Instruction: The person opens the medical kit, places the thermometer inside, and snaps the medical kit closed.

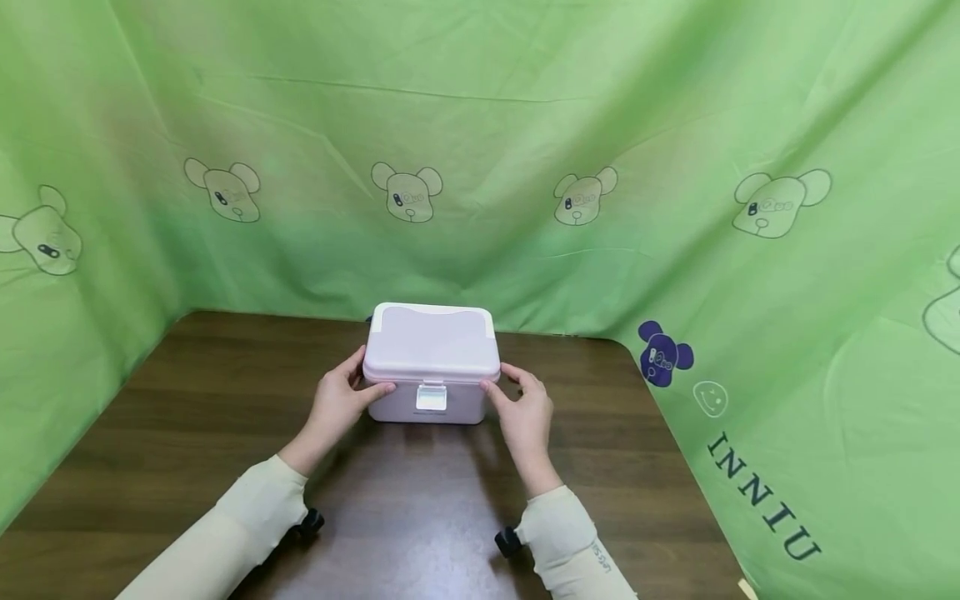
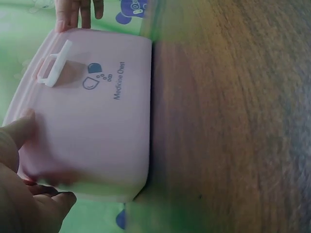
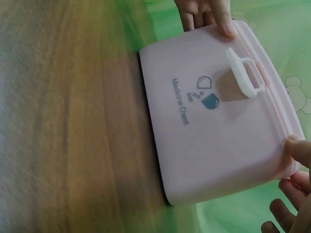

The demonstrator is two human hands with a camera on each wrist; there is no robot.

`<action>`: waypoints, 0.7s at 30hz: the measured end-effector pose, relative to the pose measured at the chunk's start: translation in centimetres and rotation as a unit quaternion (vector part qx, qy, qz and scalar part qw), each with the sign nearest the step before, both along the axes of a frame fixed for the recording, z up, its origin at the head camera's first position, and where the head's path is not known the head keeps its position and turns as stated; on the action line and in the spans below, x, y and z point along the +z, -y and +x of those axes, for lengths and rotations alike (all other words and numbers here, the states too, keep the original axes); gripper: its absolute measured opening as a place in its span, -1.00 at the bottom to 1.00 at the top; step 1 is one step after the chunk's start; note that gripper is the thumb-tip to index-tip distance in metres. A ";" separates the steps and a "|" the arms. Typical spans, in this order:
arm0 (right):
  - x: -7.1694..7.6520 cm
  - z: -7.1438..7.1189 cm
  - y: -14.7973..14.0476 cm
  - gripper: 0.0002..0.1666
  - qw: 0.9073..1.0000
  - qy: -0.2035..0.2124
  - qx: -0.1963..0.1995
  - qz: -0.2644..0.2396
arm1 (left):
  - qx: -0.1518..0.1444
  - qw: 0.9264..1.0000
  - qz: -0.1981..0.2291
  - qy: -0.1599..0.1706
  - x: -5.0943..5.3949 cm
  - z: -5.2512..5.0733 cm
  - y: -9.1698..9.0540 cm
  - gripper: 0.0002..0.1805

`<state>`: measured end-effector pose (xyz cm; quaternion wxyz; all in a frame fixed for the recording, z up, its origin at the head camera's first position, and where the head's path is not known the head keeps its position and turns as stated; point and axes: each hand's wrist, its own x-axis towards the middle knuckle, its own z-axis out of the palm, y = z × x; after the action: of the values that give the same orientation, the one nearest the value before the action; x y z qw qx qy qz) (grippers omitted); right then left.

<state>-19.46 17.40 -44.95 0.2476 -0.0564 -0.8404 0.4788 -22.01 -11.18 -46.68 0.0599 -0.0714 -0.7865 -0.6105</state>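
Note:
A pale pink medicine chest (image 1: 433, 342) stands on the table with its lid down. Its white front latch (image 2: 56, 64) tilts outward from the front wall, and the print "Medicine Chest" shows in both wrist views. My left hand (image 1: 341, 404) grips the left end, thumb on the front just below the lid seam, fingers along the side. At the right end my right hand (image 1: 523, 410) holds the corner the same way, its thumb (image 3: 297, 148) at the seam near the lid's edge. Some fingertips of both hands are hidden behind the chest in the head view.
The brown wooden table (image 1: 405, 517) has rounded far corners. A green curtain (image 1: 495, 258) with bear-head prints hangs behind it and along both sides. A small pale object (image 1: 747, 588) shows at the lower right by the table's edge.

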 end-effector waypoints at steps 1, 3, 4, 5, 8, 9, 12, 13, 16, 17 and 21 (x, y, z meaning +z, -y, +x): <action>-0.1 0.1 0.1 -0.48 1.000 -0.001 -0.006 -0.003 | -0.001 1.000 0.002 0.003 -0.1 -0.1 -0.1 0.06; -0.4 0.3 0.4 -0.50 1.000 -0.006 -0.017 -0.013 | -0.001 1.000 0.003 0.005 -0.3 -0.1 -0.1 0.05; -0.5 0.5 0.6 -0.51 0.999 -0.014 -0.023 -0.022 | 0.000 1.000 0.001 0.006 -0.4 -0.1 -0.2 0.05; -0.5 0.7 0.8 -0.52 0.999 -0.021 -0.029 -0.030 | 0.001 1.000 -0.002 0.006 -0.4 -0.1 -0.2 0.05; -0.7 1.4 1.7 -0.53 0.996 -0.042 -0.045 -0.057 | 0.004 1.000 -0.003 0.006 -0.3 -0.1 -0.2 0.04; -0.7 1.6 2.1 -0.53 0.995 -0.048 -0.051 -0.068 | 0.005 1.000 -0.004 0.006 -0.3 -0.1 -0.2 0.03; -0.9 2.3 3.5 -0.55 0.991 -0.063 -0.069 -0.094 | 0.006 1.000 -0.011 0.002 -0.3 0.0 -0.2 0.01; -1.1 2.6 4.0 -0.55 0.990 -0.069 -0.074 -0.101 | 0.008 1.000 -0.014 0.001 -0.2 0.0 -0.2 0.01; -1.6 3.2 5.7 -0.56 0.986 -0.080 -0.082 -0.122 | 0.012 1.000 -0.022 -0.004 -0.1 0.1 -0.1 -0.01; -1.7 3.3 6.3 -0.55 0.985 -0.082 -0.082 -0.128 | 0.013 1.000 -0.025 -0.005 -0.1 0.1 0.0 -0.01; -2.4 4.1 8.2 -0.47 0.985 -0.077 -0.071 -0.137 | 0.015 0.999 -0.033 -0.007 0.0 0.3 0.1 -0.03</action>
<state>-15.38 9.18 -47.33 0.3346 -0.1123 -0.7392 0.5736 -21.74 -11.33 -46.67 0.0723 -0.0658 -0.8070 -0.5825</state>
